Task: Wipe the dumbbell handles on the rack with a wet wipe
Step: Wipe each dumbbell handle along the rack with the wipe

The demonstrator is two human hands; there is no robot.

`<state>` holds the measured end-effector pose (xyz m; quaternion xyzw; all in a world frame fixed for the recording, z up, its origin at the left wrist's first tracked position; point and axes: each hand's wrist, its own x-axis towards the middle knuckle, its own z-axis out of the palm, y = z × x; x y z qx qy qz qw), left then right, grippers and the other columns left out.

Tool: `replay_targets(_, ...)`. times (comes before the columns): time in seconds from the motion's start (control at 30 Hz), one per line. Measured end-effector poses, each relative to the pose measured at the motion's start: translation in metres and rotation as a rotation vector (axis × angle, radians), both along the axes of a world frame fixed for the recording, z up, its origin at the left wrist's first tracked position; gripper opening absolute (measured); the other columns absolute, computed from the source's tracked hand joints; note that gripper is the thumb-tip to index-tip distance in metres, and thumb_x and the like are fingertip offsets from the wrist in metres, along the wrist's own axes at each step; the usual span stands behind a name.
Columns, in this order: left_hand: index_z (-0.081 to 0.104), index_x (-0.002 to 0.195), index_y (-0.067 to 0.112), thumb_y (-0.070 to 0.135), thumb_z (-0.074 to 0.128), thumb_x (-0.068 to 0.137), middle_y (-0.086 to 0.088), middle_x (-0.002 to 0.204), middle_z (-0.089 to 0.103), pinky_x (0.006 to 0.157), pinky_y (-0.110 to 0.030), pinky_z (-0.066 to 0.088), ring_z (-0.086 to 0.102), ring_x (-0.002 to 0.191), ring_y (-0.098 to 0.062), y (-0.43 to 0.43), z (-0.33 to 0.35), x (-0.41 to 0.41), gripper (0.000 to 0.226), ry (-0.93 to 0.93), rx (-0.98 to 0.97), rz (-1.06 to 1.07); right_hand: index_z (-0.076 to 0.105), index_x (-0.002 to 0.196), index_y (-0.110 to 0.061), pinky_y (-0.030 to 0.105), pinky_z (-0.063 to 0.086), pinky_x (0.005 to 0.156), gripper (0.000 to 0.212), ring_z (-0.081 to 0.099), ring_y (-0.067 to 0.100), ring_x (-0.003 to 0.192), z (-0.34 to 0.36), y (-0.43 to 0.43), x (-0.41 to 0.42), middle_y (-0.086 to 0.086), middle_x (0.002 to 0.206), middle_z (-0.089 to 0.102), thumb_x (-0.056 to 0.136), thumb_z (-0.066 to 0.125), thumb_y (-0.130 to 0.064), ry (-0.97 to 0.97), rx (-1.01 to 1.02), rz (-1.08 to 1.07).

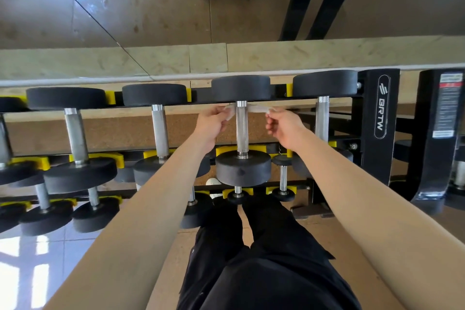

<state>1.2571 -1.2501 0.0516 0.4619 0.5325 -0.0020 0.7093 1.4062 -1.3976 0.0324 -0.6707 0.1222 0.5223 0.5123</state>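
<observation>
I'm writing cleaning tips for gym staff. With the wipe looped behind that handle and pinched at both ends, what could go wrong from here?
1. The wet wipe is pulled thin between the left hand and right hand; sawing it on the knurled handle could tear it or pull it from a pinch.
2. It sits at the handle's far end, so the stretch toward the near head may get missed.
</observation>
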Motion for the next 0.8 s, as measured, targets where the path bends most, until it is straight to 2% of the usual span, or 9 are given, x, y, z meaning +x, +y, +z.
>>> replay_targets(0.1,0.069,0.115,0.012,0.020,0.067,0.095,-0.006,0.110,0.067,0.088,-0.030,0.052,0.059,0.090,-0.018,0.008,-0.007,-0.046,0.021,0.075,-0.063,-0.051,0.064,0.099,-0.011,0.027,0.046,0.058,0.016,0.056,0.016,0.064,-0.005,0.010,-0.021,0.003,0.073,0.057,0.104,0.049,-0.016,-0.047,-0.064,0.235)
replay_targets(0.17,0.068,0.122,0.010,0.019,0.068,0.094,-0.007,0.115,0.068,0.090,-0.030,0.052,0.060,0.094,-0.017,0.012,-0.010,-0.067,0.030,0.133,-0.045,-0.120,0.064,0.107,-0.013,0.025,0.048,0.059,0.015,0.059,0.015,0.068,-0.004,0.006,-0.025,0.002,0.075,0.061,0.103,0.051,-0.017,-0.105,-0.086,0.355)
replay_targets(0.27,0.069,0.118,0.015,0.025,0.067,0.096,0.002,0.105,0.066,0.088,-0.031,0.053,0.060,0.094,-0.015,0.007,-0.013,-0.049,0.025,0.201,0.154,-0.360,0.064,0.101,-0.015,0.023,0.045,0.057,0.014,0.058,0.014,0.068,-0.006,-0.016,-0.017,0.003,0.078,0.060,0.103,0.050,-0.017,-0.170,-0.163,0.336)
replay_targets(0.37,0.067,0.124,0.016,0.027,0.066,0.097,0.005,0.113,0.063,0.090,-0.030,0.050,0.059,0.099,-0.015,-0.004,-0.006,-0.027,0.029,0.221,0.297,-0.617,0.065,0.091,-0.016,0.023,0.041,0.057,0.019,0.053,0.013,0.066,-0.010,-0.033,-0.013,0.004,0.076,0.057,0.102,0.050,-0.015,-0.268,-0.248,0.389)
replay_targets(0.47,0.068,0.124,0.016,0.026,0.068,0.095,0.000,0.122,0.065,0.083,-0.025,0.047,0.060,0.100,-0.013,0.004,-0.004,-0.044,0.030,0.284,0.315,-0.846,0.068,0.096,-0.007,0.030,0.049,0.070,0.020,0.056,0.018,0.074,-0.009,-0.027,-0.027,0.008,0.082,0.061,0.101,0.050,-0.013,-0.377,-0.261,0.658)
replay_targets(0.53,0.068,0.124,0.017,0.026,0.070,0.094,-0.002,0.129,0.065,0.093,-0.031,0.044,0.059,0.110,-0.017,0.016,-0.004,-0.063,0.032,0.332,0.282,-0.983,0.068,0.100,-0.003,0.036,0.050,0.081,0.021,0.061,0.025,0.088,-0.007,-0.019,-0.038,0.013,0.096,0.067,0.099,0.050,-0.014,-0.421,-0.252,0.923)
replay_targets(0.6,0.068,0.125,0.018,0.028,0.070,0.094,-0.002,0.132,0.064,0.100,-0.035,0.041,0.058,0.118,-0.019,0.020,-0.004,-0.067,0.033,0.335,0.278,-0.993,0.069,0.093,-0.007,0.035,0.048,0.081,0.022,0.063,0.026,0.094,-0.005,-0.021,-0.041,0.012,0.099,0.069,0.099,0.049,-0.016,-0.468,-0.273,1.067)
replay_targets(0.7,0.069,0.122,0.016,0.028,0.067,0.096,-0.002,0.129,0.066,0.103,-0.038,0.043,0.060,0.119,-0.021,0.000,-0.002,-0.051,0.029,0.256,0.389,-1.007,0.066,0.083,-0.009,0.036,0.051,0.078,0.027,0.062,0.025,0.087,-0.002,-0.036,-0.026,0.010,0.090,0.066,0.099,0.045,-0.016,-0.570,-0.401,1.161)
replay_targets(0.8,0.071,0.118,0.013,0.029,0.064,0.097,-0.004,0.122,0.069,0.100,-0.039,0.049,0.063,0.113,-0.022,-0.022,-0.002,-0.041,0.027,0.204,0.487,-1.027,0.065,0.086,-0.005,0.033,0.049,0.070,0.026,0.060,0.023,0.082,0.004,-0.040,-0.020,0.009,0.091,0.065,0.098,0.044,-0.014,-0.641,-0.521,1.195)
